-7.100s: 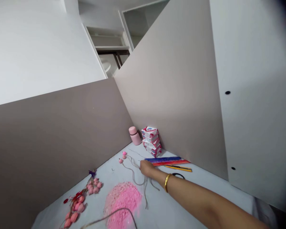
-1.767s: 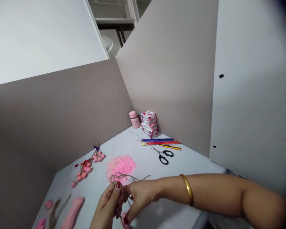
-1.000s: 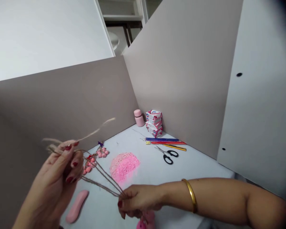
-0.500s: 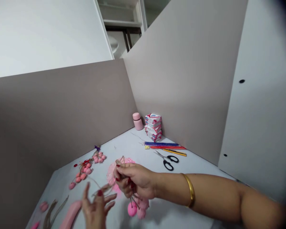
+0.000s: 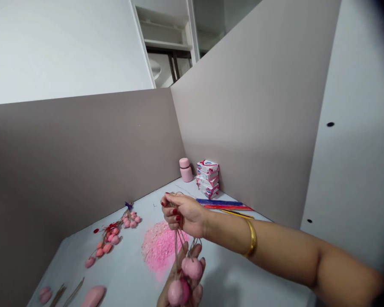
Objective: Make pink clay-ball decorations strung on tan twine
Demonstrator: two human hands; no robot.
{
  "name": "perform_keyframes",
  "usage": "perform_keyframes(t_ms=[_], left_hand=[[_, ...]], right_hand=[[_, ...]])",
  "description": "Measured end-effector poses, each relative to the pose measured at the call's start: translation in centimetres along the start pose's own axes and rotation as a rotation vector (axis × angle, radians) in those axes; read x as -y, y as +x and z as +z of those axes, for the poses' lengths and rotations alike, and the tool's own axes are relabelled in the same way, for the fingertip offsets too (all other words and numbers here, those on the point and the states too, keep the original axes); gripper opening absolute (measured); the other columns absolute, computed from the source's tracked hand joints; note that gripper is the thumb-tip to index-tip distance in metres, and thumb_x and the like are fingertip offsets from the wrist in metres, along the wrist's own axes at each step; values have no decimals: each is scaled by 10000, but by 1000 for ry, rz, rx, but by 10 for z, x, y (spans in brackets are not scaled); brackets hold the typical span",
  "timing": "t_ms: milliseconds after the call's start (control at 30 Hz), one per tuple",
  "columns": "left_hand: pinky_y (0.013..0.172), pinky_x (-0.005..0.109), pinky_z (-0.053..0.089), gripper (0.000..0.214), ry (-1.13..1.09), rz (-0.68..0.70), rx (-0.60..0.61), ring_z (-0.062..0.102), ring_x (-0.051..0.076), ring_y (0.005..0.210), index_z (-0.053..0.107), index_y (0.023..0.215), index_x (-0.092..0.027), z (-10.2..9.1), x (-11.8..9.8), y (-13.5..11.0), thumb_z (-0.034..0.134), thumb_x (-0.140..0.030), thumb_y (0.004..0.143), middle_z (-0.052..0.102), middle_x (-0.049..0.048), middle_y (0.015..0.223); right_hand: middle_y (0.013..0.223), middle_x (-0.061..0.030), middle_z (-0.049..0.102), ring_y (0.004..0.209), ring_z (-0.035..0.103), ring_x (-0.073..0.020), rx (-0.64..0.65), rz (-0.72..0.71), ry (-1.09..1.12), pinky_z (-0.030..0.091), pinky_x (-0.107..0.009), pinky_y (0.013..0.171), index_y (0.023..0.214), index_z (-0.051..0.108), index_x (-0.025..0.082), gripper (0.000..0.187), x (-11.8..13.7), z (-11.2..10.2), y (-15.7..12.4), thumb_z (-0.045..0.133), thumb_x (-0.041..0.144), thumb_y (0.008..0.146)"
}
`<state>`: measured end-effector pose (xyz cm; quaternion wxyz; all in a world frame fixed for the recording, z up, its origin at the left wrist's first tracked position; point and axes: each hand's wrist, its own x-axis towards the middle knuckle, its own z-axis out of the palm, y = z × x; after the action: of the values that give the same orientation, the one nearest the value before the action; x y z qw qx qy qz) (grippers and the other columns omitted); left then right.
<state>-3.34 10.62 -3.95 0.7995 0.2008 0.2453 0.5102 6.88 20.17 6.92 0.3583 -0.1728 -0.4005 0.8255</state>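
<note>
stems [image 5: 178, 249] bunched in your right hand [image 5: 182, 213], fingers clenched around their tops above the desk [image 5: 230, 281]. 2 pink buds [image 5: 185, 279] dangle below, cradled by your left hand [image 5: 179, 290], fingers loosely spread. judged partway: 1 finished sprig [image 5: 112, 236] lies left; pink crumbs [image 5: 161, 247] and clay lump [image 5: 92, 296] remain unused.

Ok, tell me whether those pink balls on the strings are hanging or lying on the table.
Hanging. The pink balls dangle on strings from the closed right hand, with the left hand touching them from below, above the table.
</note>
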Motion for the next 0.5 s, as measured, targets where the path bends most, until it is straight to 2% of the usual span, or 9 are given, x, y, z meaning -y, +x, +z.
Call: perform_keyframes(t_ms=[67, 133, 233, 300, 333, 400, 467, 500], left_hand=[[700, 284, 531, 316, -1, 12, 57, 595, 211, 1009, 637, 1007, -347, -3, -4, 4, 559, -199, 739, 631, -38, 1131], [746, 334, 527, 266, -27, 17, 114, 577, 247, 1035, 642, 1006, -345, -6, -6, 9, 547, -314, 759, 630, -29, 1128], [717, 242, 520, 279, -110, -18, 162, 610, 189, 982, 650, 979, -359, -11, -9, 18, 610, -393, 706, 659, -58, 1072], [735, 264, 507, 328, -126, 0, 158, 587, 189, 1022, 631, 1008, -364, -16, -10, 27, 627, -408, 683, 642, -42, 1115], [762, 302, 494, 352, -107, 17, 126, 550, 215, 1076, 628, 1015, -357, -20, -12, 32, 629, -429, 671, 622, -20, 1154], [833, 347, 441, 397, 5, 102, -37, 444, 253, 1185, 623, 1012, -336, -24, -17, 41, 634, -479, 642, 558, 11, 1241], [904, 293, 363, 452, 214, 283, -263, 345, 209, 1254, 574, 1056, -343, -20, -27, 47, 662, -457, 628, 467, -7, 1320], [937, 257, 317, 492, 335, 409, -334, 299, 177, 1276, 533, 1099, -348, -14, -32, 49, 670, -430, 634, 414, -20, 1356]], right_hand=[[471, 83, 239, 395, 163, -56, 13, 10, -14, 118, -193, 423, 711, 393, 177, 267, 4, 3, 1, 293, 310, 920], [473, 81, 246, 394, 167, -52, 34, 23, -35, 120, -193, 423, 707, 401, 173, 265, 9, 8, 2, 310, 308, 917], [474, 80, 244, 393, 167, -50, 52, 56, -101, 115, -195, 423, 698, 406, 170, 272, 19, 14, 6, 311, 298, 917], [477, 80, 240, 392, 168, -49, 38, 92, -141, 112, -198, 425, 694, 399, 171, 283, 28, 19, 9, 291, 298, 922], [477, 80, 239, 391, 169, -49, 24, 109, -153, 111, -198, 426, 694, 394, 172, 288, 32, 21, 11, 280, 300, 925], [470, 79, 247, 390, 179, -48, -18, 114, -193, 115, -198, 427, 691, 390, 172, 297, 39, 26, 13, 267, 302, 928], [458, 74, 275, 390, 201, -47, -61, 81, -254, 126, -196, 426, 684, 395, 169, 299, 42, 33, 15, 271, 293, 926], [453, 71, 290, 390, 212, -47, -78, 66, -285, 133, -195, 426, 680, 401, 167, 298, 42, 37, 16, 278, 287, 923]])
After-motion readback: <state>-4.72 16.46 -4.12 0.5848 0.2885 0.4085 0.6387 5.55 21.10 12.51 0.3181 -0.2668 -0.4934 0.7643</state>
